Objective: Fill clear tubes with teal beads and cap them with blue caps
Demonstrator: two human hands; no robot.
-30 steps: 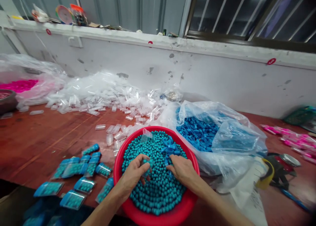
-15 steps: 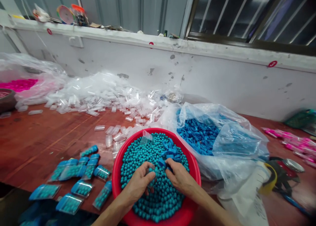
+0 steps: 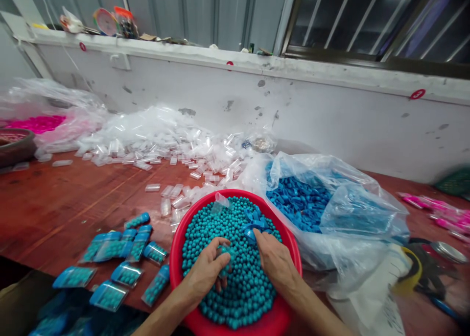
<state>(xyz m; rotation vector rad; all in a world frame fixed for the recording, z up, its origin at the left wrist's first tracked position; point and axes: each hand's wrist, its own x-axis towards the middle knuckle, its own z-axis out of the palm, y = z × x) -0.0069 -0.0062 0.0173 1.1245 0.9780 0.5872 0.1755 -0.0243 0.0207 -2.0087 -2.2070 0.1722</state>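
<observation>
A red basin (image 3: 178, 238) full of teal beads (image 3: 235, 301) is in front of me. Over its left half, my left hand (image 3: 213, 265) is closed around a small clear plastic case (image 3: 223, 254) with teal beads inside. My right hand (image 3: 273, 257) is over the right side, its fingertips closed on a blue plastic cap (image 3: 250, 235) beside a small heap of blue caps (image 3: 256, 221) lying on the beads. An unfilled clear case (image 3: 221, 202) leans at the basin's far edge.
Capped bead-filled cases (image 3: 127, 275) lie on the red table (image 3: 103, 194) to the left. Behind spreads a large pile of clear cases (image 3: 161, 135). A plastic bag of blue caps (image 3: 301, 199) stands right of the basin. Pink pieces (image 3: 436, 208) lie far right.
My right hand has shifted slightly right, nearer the small heap of blue caps. My left hand keeps its hold on the clear case. The whole view has shifted a little.
</observation>
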